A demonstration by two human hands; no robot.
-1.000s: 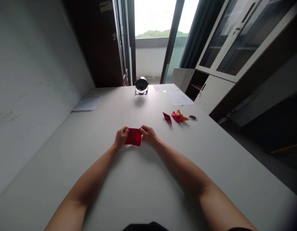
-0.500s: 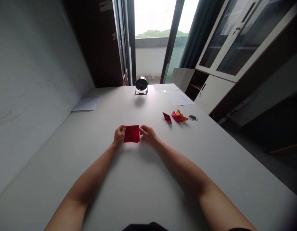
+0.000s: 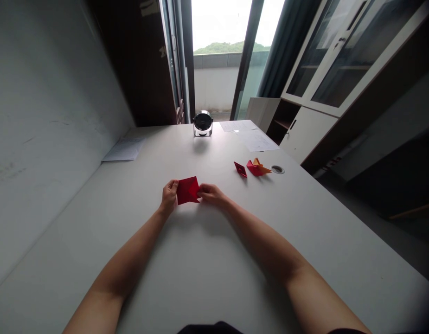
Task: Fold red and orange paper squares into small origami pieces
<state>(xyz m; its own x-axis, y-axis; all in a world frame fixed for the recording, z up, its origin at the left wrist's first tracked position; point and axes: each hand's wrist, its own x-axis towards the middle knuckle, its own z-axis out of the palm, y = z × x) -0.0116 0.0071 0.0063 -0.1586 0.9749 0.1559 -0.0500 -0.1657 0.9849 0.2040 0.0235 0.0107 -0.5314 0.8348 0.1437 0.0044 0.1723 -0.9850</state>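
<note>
A folded sheet of red paper (image 3: 186, 190) is held up just over the white table, slightly tilted, with a brighter fold and loose flaps on its right side. My left hand (image 3: 169, 195) grips its left edge, thumb on the near face. At the right edge, my right hand (image 3: 211, 193) pinches a flap between thumb and fingers. To the right lie a small red folded paper boat (image 3: 240, 170) and, beside it, a red paper figure (image 3: 254, 169) touching an orange one (image 3: 263, 169).
A small round black fan (image 3: 202, 122) on a metal stand is at the table's far edge. Printed sheets (image 3: 258, 140) lie at the back right, more papers (image 3: 124, 149) by the left wall. A round cable hole (image 3: 277, 170) is right of the folded figures.
The red paper has tilted, its right side lifting a little. My right hand has moved in and now pinches the flap at its right edge.
</note>
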